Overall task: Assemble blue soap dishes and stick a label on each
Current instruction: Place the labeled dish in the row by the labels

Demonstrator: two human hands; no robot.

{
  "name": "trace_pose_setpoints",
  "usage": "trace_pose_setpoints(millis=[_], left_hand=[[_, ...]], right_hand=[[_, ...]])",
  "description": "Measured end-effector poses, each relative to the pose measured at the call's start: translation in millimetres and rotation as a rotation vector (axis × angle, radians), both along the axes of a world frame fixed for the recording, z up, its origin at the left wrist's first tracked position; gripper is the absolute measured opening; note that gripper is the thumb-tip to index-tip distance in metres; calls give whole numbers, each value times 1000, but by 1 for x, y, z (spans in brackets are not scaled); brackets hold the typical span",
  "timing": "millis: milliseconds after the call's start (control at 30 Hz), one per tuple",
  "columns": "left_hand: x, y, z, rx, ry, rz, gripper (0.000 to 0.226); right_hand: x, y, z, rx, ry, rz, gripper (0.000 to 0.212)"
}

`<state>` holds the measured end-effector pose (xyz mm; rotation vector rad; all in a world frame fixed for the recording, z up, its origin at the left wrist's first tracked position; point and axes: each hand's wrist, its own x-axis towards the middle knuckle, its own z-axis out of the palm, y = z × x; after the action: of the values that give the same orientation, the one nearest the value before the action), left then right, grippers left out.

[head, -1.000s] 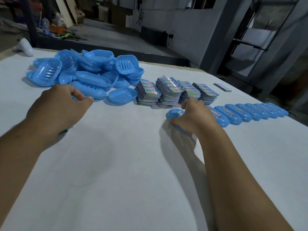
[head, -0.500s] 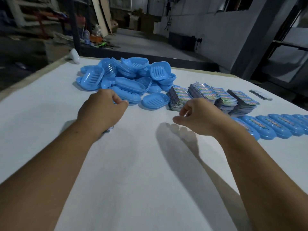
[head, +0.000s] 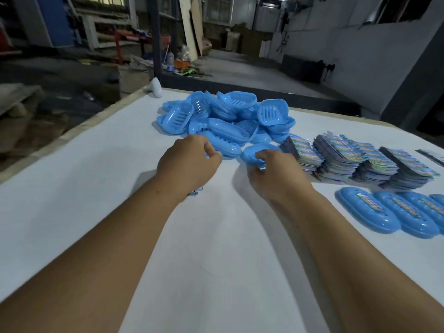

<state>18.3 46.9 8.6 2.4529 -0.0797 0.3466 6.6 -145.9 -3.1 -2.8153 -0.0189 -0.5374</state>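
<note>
Nearest the camera two bare forearms run forward over the white surface [head: 72, 224], which is bare cloth between them. The left hand [head: 189, 162] sits with its fingers curled at the near edge of the pile of loose dish halves [head: 223, 116], thumb and forefinger pinching toward the rim of a long dish half [head: 225, 146]; whether they have already closed on it I cannot tell. A scrap of printed label [head: 193, 193] peeks out under that wrist. The right hand [head: 274, 174] has its fingers bent over the single dish half [head: 258, 153] lying alone just in front of the label stacks, thumb below the near rim and fingertips on it — a grip that looks just made. That oval half lies hollow side up, its long axis running roughly left to right across the view. The step in hand seems to be picking up two halves for the next dish; the next move would call for lifting both, turning one over the other with their long axes matched, and pressing the rims together before a label goes on. To the right, the finished dishes [head: 367, 212] lie in a row, labels up, each long axis slanting away to the left. Beyond the right hand stand the label stacks [head: 348, 159], several side by side — and farther back the pile, its halves tilted every way.
</note>
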Motion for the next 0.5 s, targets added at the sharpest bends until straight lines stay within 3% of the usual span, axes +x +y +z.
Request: trace_pose_setpoints(millis=[133,267,367,500], left_hand=[[-2,-2,-1,14,-44,-50,7],[-3,-4,-7,-9,-100,-197,53],[-8,-9,-9,18,-158,-273,87],[-10,-11,-4,-42,-163,-307,101]], right_hand=[[0,-2,-3,-22,-28,5,19],[-7,-4,5,91,-164,26,17],[-20,-2,17,382,-217,86,29],[-34,5,31,1150,-27,200,23]])
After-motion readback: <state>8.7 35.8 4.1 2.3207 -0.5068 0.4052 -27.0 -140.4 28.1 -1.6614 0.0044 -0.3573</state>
